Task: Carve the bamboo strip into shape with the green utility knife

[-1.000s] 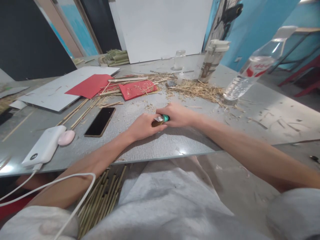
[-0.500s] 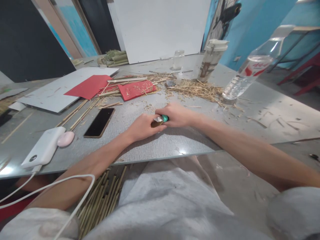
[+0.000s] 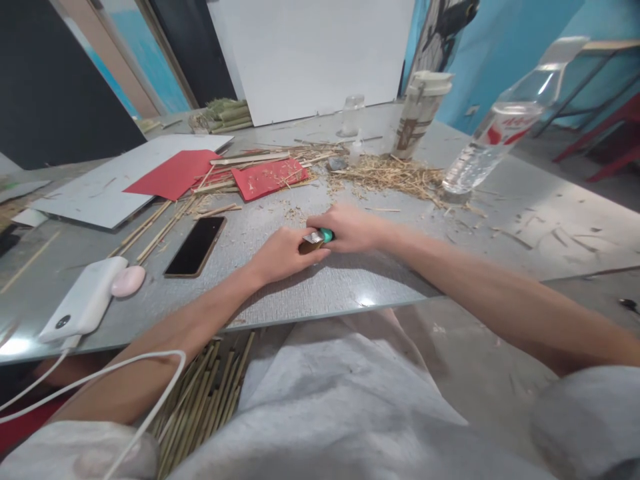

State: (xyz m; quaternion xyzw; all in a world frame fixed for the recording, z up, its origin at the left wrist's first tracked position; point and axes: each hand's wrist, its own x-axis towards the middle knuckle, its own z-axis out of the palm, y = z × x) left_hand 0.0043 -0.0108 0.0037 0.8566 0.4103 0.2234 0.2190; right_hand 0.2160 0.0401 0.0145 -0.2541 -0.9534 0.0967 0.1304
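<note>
Both of my hands meet above the grey tabletop [image 3: 300,293], thumbs and fingertips close together. In my right hand [image 3: 353,228] the fingers are wrapped round a craft knife with a green handle [image 3: 327,235]; its flat metal blade [image 3: 313,237] points left towards the other hand. My left hand [image 3: 280,255] is closed, thumb stretched along under the blade. Between its thumb and fingers shows a small yellowish-brown strip [image 3: 312,247], mostly hidden by the fingers. Fine straw shavings [image 3: 295,213] lie just beyond my hands.
A phone [image 3: 195,247], a white power bank [image 3: 85,300] and its cable lie left. Behind are red paper [image 3: 273,177], a straw heap [image 3: 390,175], a cup [image 3: 420,117] and a water bottle [image 3: 505,127]. Stalks [image 3: 205,400] stand below the table edge.
The whole view has shifted slightly, so things sit a little further left and up. My hands keep nearly the same grip, and the blade is a little more visible.
</note>
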